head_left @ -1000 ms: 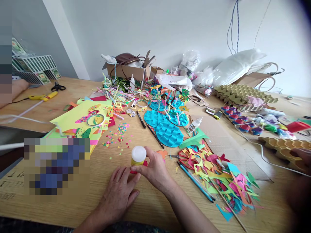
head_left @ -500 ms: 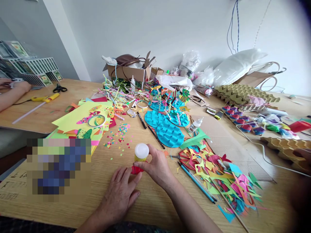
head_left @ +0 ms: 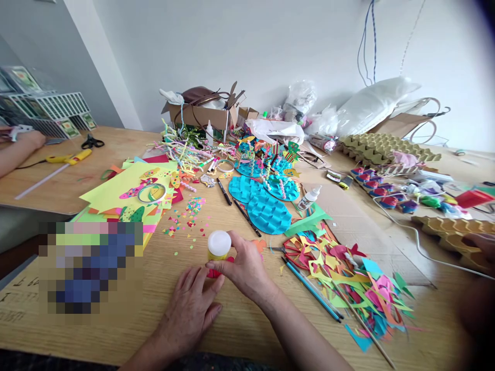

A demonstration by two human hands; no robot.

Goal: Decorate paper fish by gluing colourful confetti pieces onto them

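My right hand (head_left: 249, 270) is wrapped round a glue stick (head_left: 218, 252), a short yellow-labelled tube with a round white end facing up. The tube stands over a small red paper piece (head_left: 215, 272), mostly hidden by the tube and fingers. Flat on the wood, my left hand (head_left: 193, 304) has its fingers apart, with the fingertips at the red paper's near edge. An orange paper shape (head_left: 259, 245) lies just behind my right hand. Beyond it is a scalloped blue paper mat (head_left: 268, 212).
Paper scraps (head_left: 348, 273), red-handled scissors (head_left: 296, 251) and blue pens (head_left: 313, 288) lie right. A white glue bottle (head_left: 309, 198) stands beside the mat. Confetti (head_left: 195, 206) and yellow sheets (head_left: 112, 185) lie left. Other people's hands (head_left: 33, 140) show at both sides.
The glue stick and my right hand have shifted slightly left and down over the red paper. My left hand stays nearly still; the whole view has drifted slightly.
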